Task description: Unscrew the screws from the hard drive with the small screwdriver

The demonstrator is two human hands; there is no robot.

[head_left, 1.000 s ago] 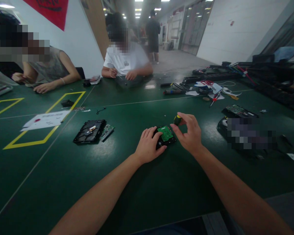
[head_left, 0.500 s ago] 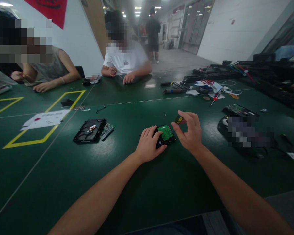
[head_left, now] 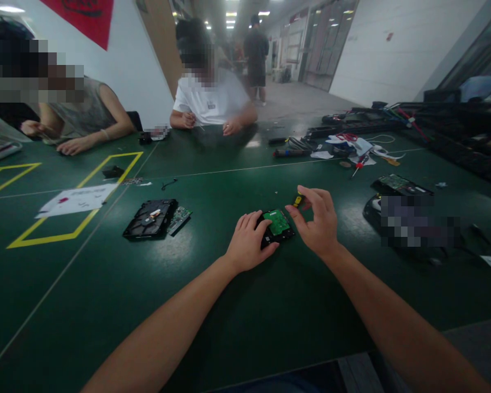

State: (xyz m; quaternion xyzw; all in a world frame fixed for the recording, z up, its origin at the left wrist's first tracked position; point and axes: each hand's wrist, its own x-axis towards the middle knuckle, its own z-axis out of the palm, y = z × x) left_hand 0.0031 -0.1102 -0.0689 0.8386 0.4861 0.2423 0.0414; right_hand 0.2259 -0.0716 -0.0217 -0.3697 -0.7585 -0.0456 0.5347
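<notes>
- While the black hard drive [head_left: 285,238] lies flat on the green table [head_left: 270,322], its green circuit board [head_left: 276,221] faces up; take this drive as the centre of the clock, with twelve pointing away from the wearer.
- At between eight and nine o'clock, the left hand [head_left: 249,240] is spread over the drive's side, fingers across the upper part and thumb along the near edge.
- At three o'clock, the right hand [head_left: 317,221] pinches a black-and-yellow tool [head_left: 298,201] between thumb and forefinger; the tool sits at between one and two o'clock (its lower end is hidden, so I cannot tell whether it touches the drive).
- At nine o'clock, well apart from the left hand, lies an open black casing [head_left: 149,218] with a loose circuit board [head_left: 179,220] right beside it; a white sheet [head_left: 77,200] lies farther out.
- At two o'clock, a red-handled screwdriver [head_left: 359,164] lies by a heap of cables and papers [head_left: 355,146].
- At between two and three o'clock rests another board-bearing unit [head_left: 401,184].
- At eleven o'clock, a person in a white shirt [head_left: 213,103] sits across the table; at ten, a person in a grey sleeveless top [head_left: 77,109] leans over it.
</notes>
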